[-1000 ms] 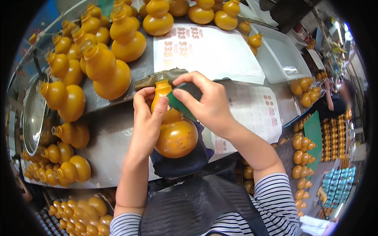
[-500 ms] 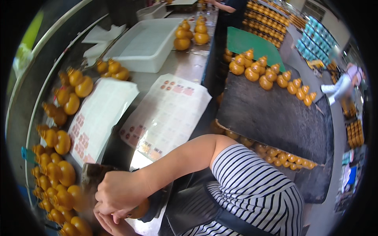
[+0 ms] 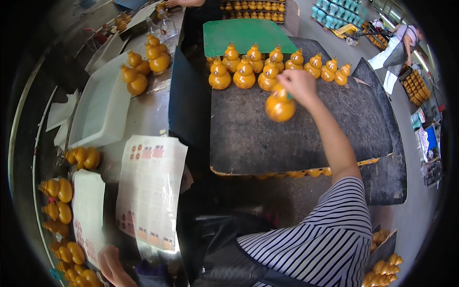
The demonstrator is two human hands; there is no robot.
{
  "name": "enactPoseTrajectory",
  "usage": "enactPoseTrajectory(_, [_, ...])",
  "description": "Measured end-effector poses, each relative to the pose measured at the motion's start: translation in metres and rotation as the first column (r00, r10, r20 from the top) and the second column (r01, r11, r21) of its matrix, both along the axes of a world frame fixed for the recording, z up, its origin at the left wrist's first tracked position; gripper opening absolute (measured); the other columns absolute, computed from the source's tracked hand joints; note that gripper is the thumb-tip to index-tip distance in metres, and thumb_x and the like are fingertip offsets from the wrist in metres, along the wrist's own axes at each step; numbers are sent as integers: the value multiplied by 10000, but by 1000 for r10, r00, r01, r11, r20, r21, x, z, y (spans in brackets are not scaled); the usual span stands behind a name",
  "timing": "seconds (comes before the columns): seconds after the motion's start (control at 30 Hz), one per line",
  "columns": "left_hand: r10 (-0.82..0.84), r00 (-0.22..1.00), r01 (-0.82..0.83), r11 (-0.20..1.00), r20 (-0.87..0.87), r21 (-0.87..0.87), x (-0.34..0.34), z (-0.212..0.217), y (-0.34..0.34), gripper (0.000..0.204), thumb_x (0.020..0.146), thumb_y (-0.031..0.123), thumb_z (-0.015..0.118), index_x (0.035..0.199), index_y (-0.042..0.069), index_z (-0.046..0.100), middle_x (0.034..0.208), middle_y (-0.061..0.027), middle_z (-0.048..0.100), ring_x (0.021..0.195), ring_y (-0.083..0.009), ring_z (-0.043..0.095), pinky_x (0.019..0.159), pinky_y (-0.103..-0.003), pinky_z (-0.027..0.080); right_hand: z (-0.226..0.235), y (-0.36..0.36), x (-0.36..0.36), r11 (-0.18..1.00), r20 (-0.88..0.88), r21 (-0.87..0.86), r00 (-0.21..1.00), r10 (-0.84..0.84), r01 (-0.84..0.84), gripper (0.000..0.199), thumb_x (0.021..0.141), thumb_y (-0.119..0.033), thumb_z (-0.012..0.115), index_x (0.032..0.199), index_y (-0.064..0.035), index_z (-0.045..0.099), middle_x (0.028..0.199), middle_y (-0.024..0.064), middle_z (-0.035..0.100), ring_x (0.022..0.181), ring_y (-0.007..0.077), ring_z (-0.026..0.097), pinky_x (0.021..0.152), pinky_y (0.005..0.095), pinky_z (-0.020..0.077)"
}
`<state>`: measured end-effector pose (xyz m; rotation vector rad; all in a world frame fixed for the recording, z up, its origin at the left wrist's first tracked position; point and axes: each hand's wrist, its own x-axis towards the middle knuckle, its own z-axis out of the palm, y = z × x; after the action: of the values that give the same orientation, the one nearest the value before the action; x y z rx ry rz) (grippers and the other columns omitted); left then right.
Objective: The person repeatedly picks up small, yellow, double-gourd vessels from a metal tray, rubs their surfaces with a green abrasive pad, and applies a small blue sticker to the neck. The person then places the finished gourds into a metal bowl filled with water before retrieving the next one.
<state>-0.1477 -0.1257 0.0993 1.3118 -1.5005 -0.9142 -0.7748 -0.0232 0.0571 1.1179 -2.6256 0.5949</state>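
My right hand reaches far out over a dark board and grips the neck of an orange gourd-shaped bottle, which hangs just above the board. A row of the same gourd bottles stands upright along the board's far edge, right behind the held one. My left hand shows only partly at the lower left edge, next to a sticker sheet and a cluster of gourds; its fingers are mostly cut off.
A white tray and three gourds sit on the metal bench at left. More gourds line the left edge. A green board lies behind the row. Another person bends at the far right.
Both hands were on one gourd over the bench. My view swung right, and my right hand has carried the gourd out over the dark board; my left hand stayed low at the left.
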Motion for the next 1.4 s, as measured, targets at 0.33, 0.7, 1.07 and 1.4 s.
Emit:
enactPoseTrajectory(0.33, [-201, 885, 176, 980, 419, 96, -117, -4, -139, 226, 1001, 169, 496, 1080, 4, 629, 1029, -43, 616, 941, -112, 583, 832, -244, 479, -77, -26, -187, 893, -129, 232, 922, -365, 386, 348, 875, -435, 613, 853, -98, 697, 866, 141, 691, 830, 339, 671, 689, 469, 519])
enactPoseTrajectory(0.7, [-47, 569, 527, 787, 821, -320, -253, -40, -425, 434, 970, 127, 534, 1395, 93, 454, 1391, -136, 498, 1265, -294, 491, 1001, -388, 428, -79, -17, -189, 859, 24, -455, 968, -251, 234, 305, 926, -270, 622, 759, -16, 647, 581, 13, 546, 535, 89, 472, 524, 264, 392])
enactPoseTrajectory(1.07, [-211, 559, 653, 709, 802, -268, -381, -67, -545, 305, 949, 94, 518, 1245, 99, 593, 1142, -111, 572, 1043, -235, 563, 945, -322, 424, -115, -52, -59, 911, 268, -408, 962, 55, 62, 121, 854, -77, 667, 759, -3, 655, 656, 60, 639, 592, 97, 588, 556, 247, 451])
enactPoseTrajectory(1.4, [-49, 771, 471, 715, 635, -516, -279, 26, -284, 164, 916, 144, 603, 1036, 31, 602, 1029, -108, 566, 926, -240, 591, 814, -319, 491, -88, -148, 89, 728, 685, -635, 246, 685, -260, 309, 874, -125, 679, 1158, -20, 614, 929, 54, 690, 746, 99, 630, 672, 236, 490])
